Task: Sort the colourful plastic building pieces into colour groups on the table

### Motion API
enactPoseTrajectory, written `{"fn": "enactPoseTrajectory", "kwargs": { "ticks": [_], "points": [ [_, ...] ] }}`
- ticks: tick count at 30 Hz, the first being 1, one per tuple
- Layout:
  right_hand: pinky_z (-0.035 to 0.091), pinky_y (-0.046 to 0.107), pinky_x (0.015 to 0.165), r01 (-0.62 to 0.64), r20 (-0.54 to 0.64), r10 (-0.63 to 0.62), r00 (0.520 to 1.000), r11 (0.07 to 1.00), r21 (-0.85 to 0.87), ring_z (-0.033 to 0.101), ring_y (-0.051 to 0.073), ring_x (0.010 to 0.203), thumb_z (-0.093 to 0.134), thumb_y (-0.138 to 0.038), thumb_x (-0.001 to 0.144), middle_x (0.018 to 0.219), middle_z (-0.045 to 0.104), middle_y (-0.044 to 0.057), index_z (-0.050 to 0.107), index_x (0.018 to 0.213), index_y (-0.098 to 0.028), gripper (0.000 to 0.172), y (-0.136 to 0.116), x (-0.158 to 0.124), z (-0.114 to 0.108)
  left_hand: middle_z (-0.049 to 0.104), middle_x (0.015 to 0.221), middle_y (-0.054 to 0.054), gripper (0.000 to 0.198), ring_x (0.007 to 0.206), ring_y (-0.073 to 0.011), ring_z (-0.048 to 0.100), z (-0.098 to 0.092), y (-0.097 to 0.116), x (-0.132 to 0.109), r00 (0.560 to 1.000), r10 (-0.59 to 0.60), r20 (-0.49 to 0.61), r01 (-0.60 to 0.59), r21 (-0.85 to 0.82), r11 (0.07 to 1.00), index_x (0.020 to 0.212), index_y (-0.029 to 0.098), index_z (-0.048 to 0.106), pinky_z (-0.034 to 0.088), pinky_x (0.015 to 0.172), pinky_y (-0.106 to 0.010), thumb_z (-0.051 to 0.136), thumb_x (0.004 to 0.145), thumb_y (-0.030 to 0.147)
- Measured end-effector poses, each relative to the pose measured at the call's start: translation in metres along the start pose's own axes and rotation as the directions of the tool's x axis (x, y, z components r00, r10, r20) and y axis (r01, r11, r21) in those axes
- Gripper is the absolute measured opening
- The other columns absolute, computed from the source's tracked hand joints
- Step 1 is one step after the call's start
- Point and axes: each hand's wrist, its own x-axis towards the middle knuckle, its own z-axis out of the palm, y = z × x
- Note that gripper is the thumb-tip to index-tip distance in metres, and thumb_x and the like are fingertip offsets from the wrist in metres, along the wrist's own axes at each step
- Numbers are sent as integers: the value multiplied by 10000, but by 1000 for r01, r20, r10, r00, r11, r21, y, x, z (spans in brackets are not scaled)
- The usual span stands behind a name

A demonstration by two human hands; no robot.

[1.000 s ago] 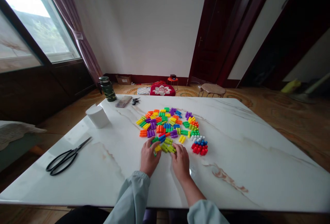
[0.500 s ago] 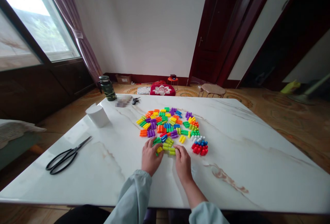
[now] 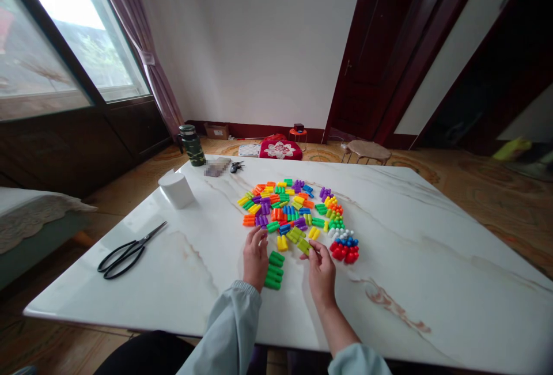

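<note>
My left hand (image 3: 256,260) is over the table with its fingers loosely bent and slightly apart; I see nothing in it. Beside its palm lie green plastic building blocks (image 3: 273,276) in a short row. Close to its fingertips are another green block (image 3: 273,226) and a yellow block (image 3: 282,242). In my right hand (image 3: 322,274), thumb and fingers pinch a yellow-green building block (image 3: 304,247), which is near or touching other yellow-green blocks (image 3: 295,234). Beyond both hands spreads a pile of coloured blocks (image 3: 276,197), with red round-headed pieces (image 3: 345,253) at its right end.
Black-handled scissors (image 3: 129,251) and a white paper roll (image 3: 176,189) occupy the left of the marble-patterned table (image 3: 410,260). A camouflage bottle (image 3: 192,146) and keys (image 3: 236,166) stand near the far edge. Behind the table is a stool (image 3: 367,149).
My right hand has drawn a yellow-green block a little to the right. My left hand has come away from the yellow block, and the green row beside it now shows. The view has shifted slightly.
</note>
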Motion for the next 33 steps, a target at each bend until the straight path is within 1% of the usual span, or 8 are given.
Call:
{"fn": "enactPoseTrajectory", "kwargs": {
  "ticks": [4,8,11,15,19,22,25,33],
  "points": [
    [540,367,720,17,40,-18,999,1000,16,679,219,693,502,-425,856,917,714,111,621,1046,-131,370,-1,0,0,592,1239,-87,247,1167,-202,566,-6,9,0,999,31,8,-31,-44,999,1089,214,621,486,977,-365,419,947,229],
    [553,329,670,74,162,-78,984,997,32,668,200,710,517,-416,867,974,701,103,647,1018,-150,332,-5,-4,1,645,1135,-82,292,1053,-211,614,-10,16,-1,987,70,144,-55,-108,993,1168,216,605,532,863,-351,540,904,323],
    [559,305,658,118,231,-124,965,992,41,664,207,784,521,-417,872,959,703,90,670,989,-168,313,-7,-6,1,684,961,-56,227,925,-206,644,-9,16,-2,965,91,246,-76,-71,995,1051,221,660,533,851,-377,618,853,324],
    [553,325,645,89,141,-88,986,996,5,645,180,638,504,-426,875,906,704,82,660,970,-160,322,-5,-4,1,682,899,-43,131,837,-188,659,-5,11,-2,986,-14,169,31,-97,995,938,223,661,556,801,-369,592,862,304],
    [558,390,810,62,70,-66,995,996,61,685,243,914,541,-408,860,1066,689,130,557,1206,-161,425,2,-2,3,663,1089,-70,296,936,-179,665,0,3,-3,987,-121,110,140,-180,974,1179,222,574,568,820,-352,505,893,255],
    [518,427,940,105,105,-122,987,983,153,564,260,1212,564,-358,850,1375,518,167,398,1387,-205,583,6,-2,6,494,1379,-113,518,1213,-207,553,1,1,-2,996,-63,64,75,-213,974,1404,243,376,529,938,-371,462,895,196],
    [491,437,990,172,131,-188,973,977,125,507,248,1273,534,-305,866,1428,457,148,427,1373,-231,523,8,-2,6,390,1470,-118,524,1363,-237,396,-2,4,-2,999,31,45,-26,-121,992,1415,245,364,430,1065,-434,469,903,200],
    [556,404,878,271,151,-264,953,962,-21,612,220,1077,494,-252,878,1262,564,137,540,1233,-196,362,9,-4,4,349,1515,-103,553,1400,-347,305,-4,18,-6,901,135,413,-251,241,937,1296,246,557,308,1127,-559,677,758,302]
  ]
}}
